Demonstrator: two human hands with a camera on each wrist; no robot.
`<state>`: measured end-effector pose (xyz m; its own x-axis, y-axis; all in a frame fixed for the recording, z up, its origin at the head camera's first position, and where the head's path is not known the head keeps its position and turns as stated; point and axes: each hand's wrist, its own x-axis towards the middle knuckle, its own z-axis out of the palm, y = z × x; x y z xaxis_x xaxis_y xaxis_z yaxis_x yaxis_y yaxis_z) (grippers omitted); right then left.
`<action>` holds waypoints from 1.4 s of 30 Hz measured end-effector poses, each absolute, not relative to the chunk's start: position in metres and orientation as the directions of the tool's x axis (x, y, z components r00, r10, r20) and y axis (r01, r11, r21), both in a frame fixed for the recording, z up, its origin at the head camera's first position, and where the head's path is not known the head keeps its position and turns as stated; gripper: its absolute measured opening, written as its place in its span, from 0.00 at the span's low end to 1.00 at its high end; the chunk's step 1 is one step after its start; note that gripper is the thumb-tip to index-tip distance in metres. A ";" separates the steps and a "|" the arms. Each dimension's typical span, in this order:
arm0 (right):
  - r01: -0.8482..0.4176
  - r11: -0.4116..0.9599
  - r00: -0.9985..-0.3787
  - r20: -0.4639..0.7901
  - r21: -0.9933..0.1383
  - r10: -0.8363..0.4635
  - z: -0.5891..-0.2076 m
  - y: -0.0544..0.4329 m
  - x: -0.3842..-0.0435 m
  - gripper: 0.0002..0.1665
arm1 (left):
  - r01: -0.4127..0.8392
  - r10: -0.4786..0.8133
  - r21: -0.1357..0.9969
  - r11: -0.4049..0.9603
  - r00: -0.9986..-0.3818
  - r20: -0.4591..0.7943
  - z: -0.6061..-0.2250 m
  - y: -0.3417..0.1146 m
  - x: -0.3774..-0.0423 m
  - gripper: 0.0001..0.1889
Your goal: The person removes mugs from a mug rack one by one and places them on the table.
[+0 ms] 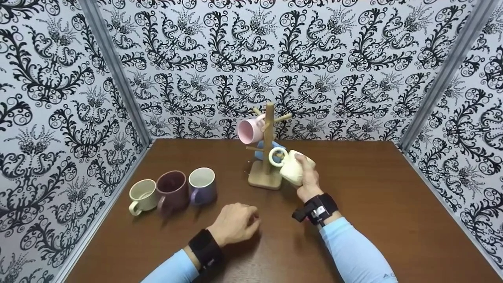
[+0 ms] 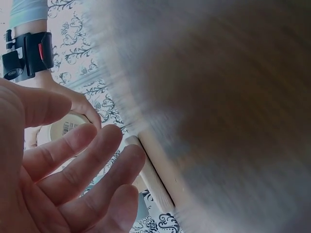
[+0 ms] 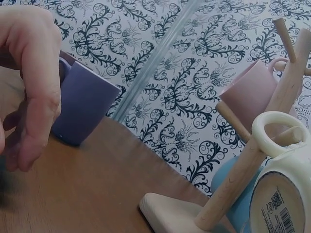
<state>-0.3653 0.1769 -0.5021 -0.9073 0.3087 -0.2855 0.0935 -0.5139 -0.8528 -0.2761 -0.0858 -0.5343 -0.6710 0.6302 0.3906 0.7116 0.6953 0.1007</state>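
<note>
My right hand (image 1: 309, 182) grips a cream mug (image 1: 292, 169) by its body, tilted, with its ring handle towards the wooden mug tree (image 1: 268, 137). In the right wrist view the handle (image 3: 260, 127) overlaps a lower peg (image 3: 291, 136), whose tip shows inside the ring. A pink mug (image 1: 247, 133) hangs from an upper peg on the left. Behind the post a light blue mug (image 1: 259, 154) is partly hidden. My left hand (image 1: 237, 223) is held low in front of the tree, its fingers (image 2: 104, 145) loosely bent and nothing in them.
On the table's left stand a small beige mug (image 1: 143, 195), a maroon mug (image 1: 173, 192) and a purple mug (image 1: 203, 186) in a row. Patterned walls (image 1: 243, 59) enclose the brown table (image 1: 373, 196) at the back and sides.
</note>
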 end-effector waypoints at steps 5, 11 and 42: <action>0.093 -0.507 -0.911 -0.279 -0.857 0.305 -0.500 0.180 -0.364 0.30 | 0.703 0.621 0.132 0.699 -0.687 0.377 -0.533 -0.085 -0.277 0.06; 0.070 -0.488 -0.915 -0.251 -0.870 0.316 -0.497 0.182 -0.360 0.30 | 0.702 0.613 0.161 0.694 -0.693 0.380 -0.533 -0.085 -0.278 0.06; 0.028 -0.441 -0.943 -0.171 -0.897 0.287 -0.488 0.188 -0.341 0.22 | 0.548 0.494 0.601 0.582 -0.825 0.275 -0.519 -0.088 -0.299 0.09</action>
<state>-0.3415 0.1877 -0.4883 -0.9425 0.2873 -0.1705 0.0277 -0.4414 -0.8969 -0.2987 -0.0885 -0.5185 -0.8250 0.4938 0.2750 0.5484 0.5817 0.6008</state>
